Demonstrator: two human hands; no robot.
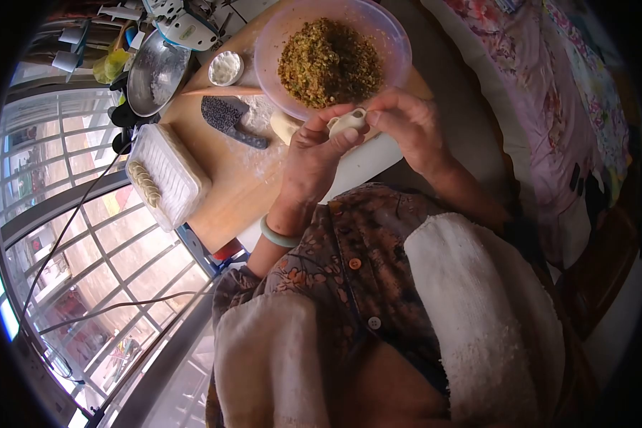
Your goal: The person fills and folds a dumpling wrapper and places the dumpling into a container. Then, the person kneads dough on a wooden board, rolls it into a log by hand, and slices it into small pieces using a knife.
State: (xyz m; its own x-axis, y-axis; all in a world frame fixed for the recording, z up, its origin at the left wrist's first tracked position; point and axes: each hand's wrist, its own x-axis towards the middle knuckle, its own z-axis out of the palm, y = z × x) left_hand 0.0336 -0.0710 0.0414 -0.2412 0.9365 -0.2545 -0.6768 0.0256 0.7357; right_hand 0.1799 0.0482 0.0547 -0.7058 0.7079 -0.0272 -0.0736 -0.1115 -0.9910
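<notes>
Pinching dough (pixel 347 125) near bowl rim (pixel 396 50): left hand (pixel 312 151), right hand (pixel 415 134); tray (pixel 172 160) well apart.

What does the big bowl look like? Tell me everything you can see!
The bowl is round, wide and see-through with a faint pink tint, and looks like plastic. It sits upright on the brown table, holding a heap of crumbly brown-and-green filling, with bare wall showing around it. The left hand and right hand are by its near rim; I can't tell whether they touch it.
</notes>
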